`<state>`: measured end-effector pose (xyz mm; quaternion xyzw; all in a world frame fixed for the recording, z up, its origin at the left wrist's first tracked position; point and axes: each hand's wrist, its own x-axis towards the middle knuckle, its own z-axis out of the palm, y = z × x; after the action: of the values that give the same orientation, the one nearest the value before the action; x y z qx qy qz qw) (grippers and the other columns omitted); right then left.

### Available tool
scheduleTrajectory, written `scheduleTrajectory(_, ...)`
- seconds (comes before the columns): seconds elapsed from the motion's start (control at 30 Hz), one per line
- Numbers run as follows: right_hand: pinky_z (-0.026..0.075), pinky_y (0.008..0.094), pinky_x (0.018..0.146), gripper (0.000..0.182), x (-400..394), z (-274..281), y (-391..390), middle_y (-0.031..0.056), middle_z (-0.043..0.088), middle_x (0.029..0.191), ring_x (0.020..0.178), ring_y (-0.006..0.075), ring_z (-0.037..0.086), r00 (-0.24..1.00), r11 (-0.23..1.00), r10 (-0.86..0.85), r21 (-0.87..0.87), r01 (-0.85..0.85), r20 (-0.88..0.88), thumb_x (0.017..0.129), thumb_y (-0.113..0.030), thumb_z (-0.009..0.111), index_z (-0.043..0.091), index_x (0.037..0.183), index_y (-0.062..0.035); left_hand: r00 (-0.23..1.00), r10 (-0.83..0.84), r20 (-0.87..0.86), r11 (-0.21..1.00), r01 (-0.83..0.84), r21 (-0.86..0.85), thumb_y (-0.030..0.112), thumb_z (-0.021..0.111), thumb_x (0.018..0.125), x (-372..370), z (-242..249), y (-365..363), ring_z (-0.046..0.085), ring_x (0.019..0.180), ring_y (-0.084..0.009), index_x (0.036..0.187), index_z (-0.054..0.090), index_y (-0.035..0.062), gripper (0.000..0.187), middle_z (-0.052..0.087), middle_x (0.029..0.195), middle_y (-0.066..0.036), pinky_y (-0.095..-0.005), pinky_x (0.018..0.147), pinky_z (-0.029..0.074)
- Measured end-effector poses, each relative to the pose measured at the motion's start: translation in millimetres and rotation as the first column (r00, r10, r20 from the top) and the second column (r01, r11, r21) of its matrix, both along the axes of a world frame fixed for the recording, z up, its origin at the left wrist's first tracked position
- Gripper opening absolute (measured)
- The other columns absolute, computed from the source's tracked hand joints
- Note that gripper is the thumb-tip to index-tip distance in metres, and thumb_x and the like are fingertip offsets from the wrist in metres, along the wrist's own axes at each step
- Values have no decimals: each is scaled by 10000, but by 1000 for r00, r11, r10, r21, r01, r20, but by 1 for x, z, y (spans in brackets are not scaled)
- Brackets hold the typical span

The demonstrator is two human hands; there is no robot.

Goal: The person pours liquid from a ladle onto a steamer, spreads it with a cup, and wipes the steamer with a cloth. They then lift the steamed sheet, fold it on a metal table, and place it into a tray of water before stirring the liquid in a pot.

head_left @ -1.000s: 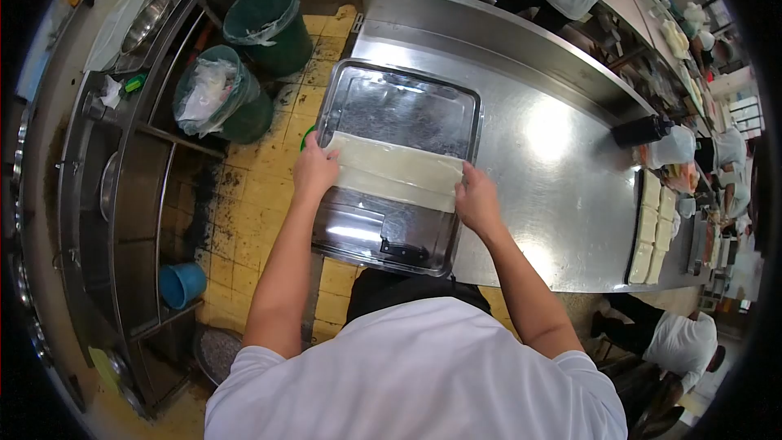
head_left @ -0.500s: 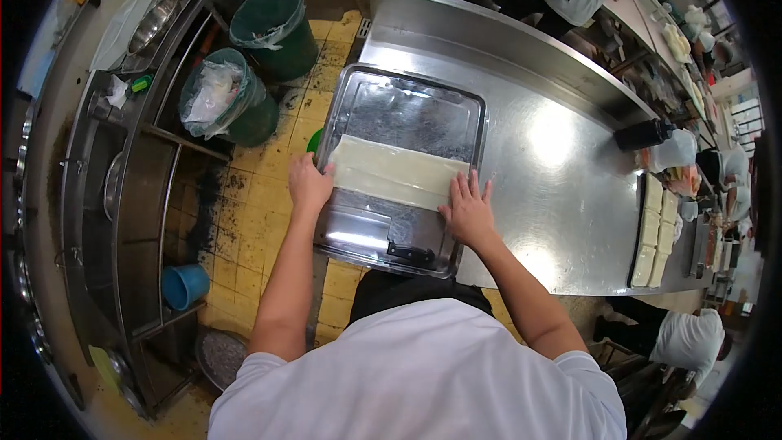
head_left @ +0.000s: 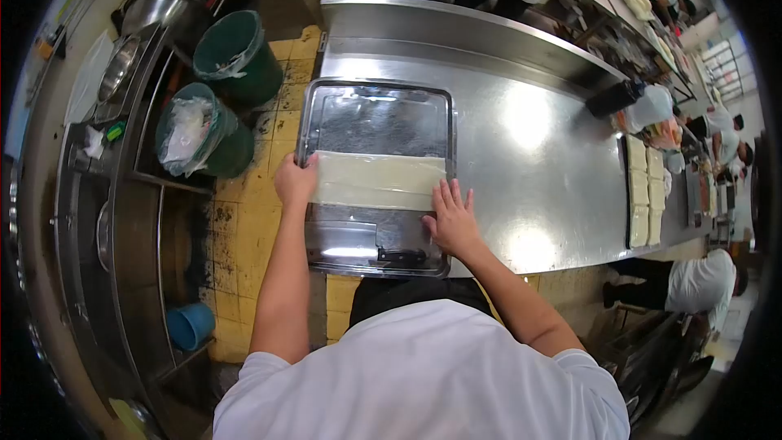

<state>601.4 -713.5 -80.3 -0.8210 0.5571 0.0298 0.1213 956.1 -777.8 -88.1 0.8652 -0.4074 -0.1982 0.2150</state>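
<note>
A pale, flat folded sheet, which looks like dough [head_left: 375, 182], lies across the middle of a shiny rectangular tray [head_left: 375, 126]. My left hand [head_left: 295, 179] is at the sheet's left end and the tray's left rim, its fingers curled together; what lies between them is too small to tell. My right hand [head_left: 454, 216] rests on the sheet's right end with its fingers spread. Below the sheet, a cleaver with a black handle [head_left: 401, 256] lies in the tray.
The tray stands on a steel table [head_left: 529, 171] with a raised back edge. At the right are a tray of pale blocks [head_left: 646, 187] and a black bottle [head_left: 615, 99]. Two green bins [head_left: 236, 57] and a shelf rack [head_left: 138, 212] stand left. Several people work farther off.
The view has turned, so the tray now appears squarer and farther left. Both hands stay at the sheet's two ends.
</note>
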Motion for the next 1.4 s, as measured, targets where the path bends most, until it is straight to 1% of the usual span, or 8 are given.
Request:
scheduleTrajectory(0.2,198,663,1193,691,-18,14,19,232,309,1619,1519,444,233,991,993,-115,-4,116,75,966,-364,608,393,1503,14,977,-45,206,900,129,-416,251,764,872,-5,-14,25,545,1176,-423,1189,631,-7,430,628,1203,-212,-503,1017,426)
scheduleTrajectory(0.43,255,657,1174,645,-41,13,38,279,374,1553,1475,474,300,976,987,-154,-21,160,156,927,-301,655,449,1450,17,908,-402,116,788,408,-462,157,750,851,-91,16,68,547,1189,-398,1179,633,17,375,612,1235,-197,-487,1048,421)
scheduleTrajectory(0.63,306,648,1153,617,-69,9,49,287,383,1541,1458,482,328,966,996,-83,-6,87,244,909,-276,664,480,1418,20,723,-687,-69,665,589,-459,111,744,827,-202,29,107,577,1157,-379,1128,660,33,322,639,1206,-169,-461,1023,452)
scheduleTrajectory(0.77,411,529,1113,537,-118,5,44,278,508,1428,1361,442,460,901,984,-115,-78,162,417,864,-220,701,566,1328,15,623,-774,-113,594,651,-473,109,746,828,-256,30,124,601,1117,-366,1093,673,28,287,662,1173,-158,-444,990,475)
scheduleTrajectory(0.87,464,483,1055,471,-192,2,22,262,591,1320,1263,413,542,827,927,-299,-61,370,475,839,-181,712,607,1260,3,585,-806,-85,555,699,-451,101,737,840,-284,38,129,612,1103,-357,1071,678,26,250,667,1156,-150,-433,960,494)
scheduleTrajectory(0.93,489,483,1014,404,-253,7,-3,245,631,1232,1183,405,583,822,887,-437,22,462,365,834,-136,694,620,1209,-5,582,-810,-76,556,720,-416,98,731,847,-299,45,131,612,1101,-356,1057,683,29,227,669,1152,-147,-434,957,495)
scheduleTrajectory(1.07,498,487,991,317,-346,-6,-42,228,642,1178,1145,424,579,808,816,-501,-141,560,310,847,-70,623,642,1156,-1,579,-815,-32,546,747,-380,91,721,858,-334,57,135,614,1093,-352,1040,694,40,191,673,1142,-138,-431,943,502)
scheduleTrajectory(1.4,573,447,916,157,-397,-29,-118,185,660,1135,1083,364,652,978,983,-180,-50,175,-104,849,-51,629,698,987,-20,636,-764,-111,622,681,-386,91,730,861,-420,64,175,613,1099,-347,1032,702,50,178,671,1141,-126,-433,957,504)
